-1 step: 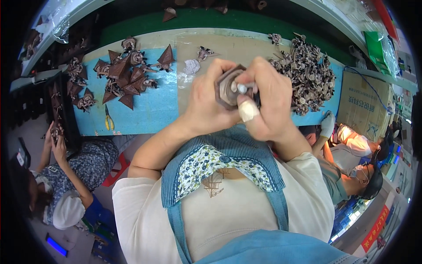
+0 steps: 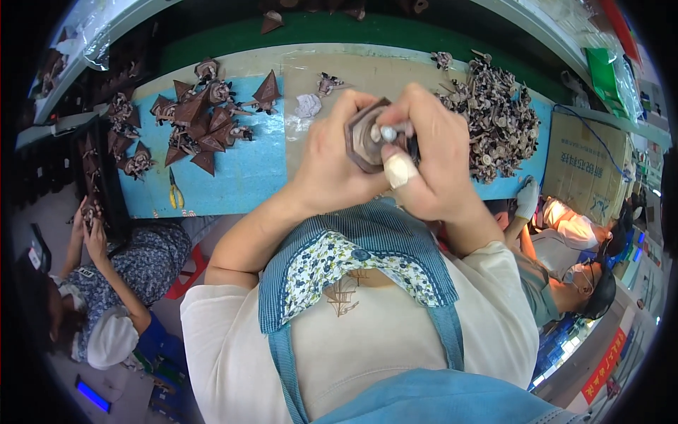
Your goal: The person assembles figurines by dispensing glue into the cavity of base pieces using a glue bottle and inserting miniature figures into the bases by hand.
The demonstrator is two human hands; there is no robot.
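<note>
My left hand point(image 2: 326, 159) is wrapped round a brown, many-sided hollow piece point(image 2: 359, 145) held up over the near edge of the table. Inside its rim a paler, rounded inner surface shows. My right hand point(image 2: 439, 152) pinches a small pale figurine point(image 2: 388, 133) at the piece's opening; much of it is hidden by the fingers. Cream-coloured tape point(image 2: 400, 171) covers the right thumb. Beyond my hands lie a crumpled white wad point(image 2: 308, 106) and a single small figurine point(image 2: 329, 85).
Several brown pointed pieces with figurines point(image 2: 201, 127) lie at left on the blue mat point(image 2: 244, 191). Yellow-handled pliers point(image 2: 175, 192) rest near its front edge. A big heap of figurines point(image 2: 500, 127) sits at right, beside a cardboard box point(image 2: 583, 166). Co-workers sit on both sides.
Very little differs. The fingers of my right hand have shifted slightly upward, and the brown piece has tilted a touch; both hands keep their hold.
</note>
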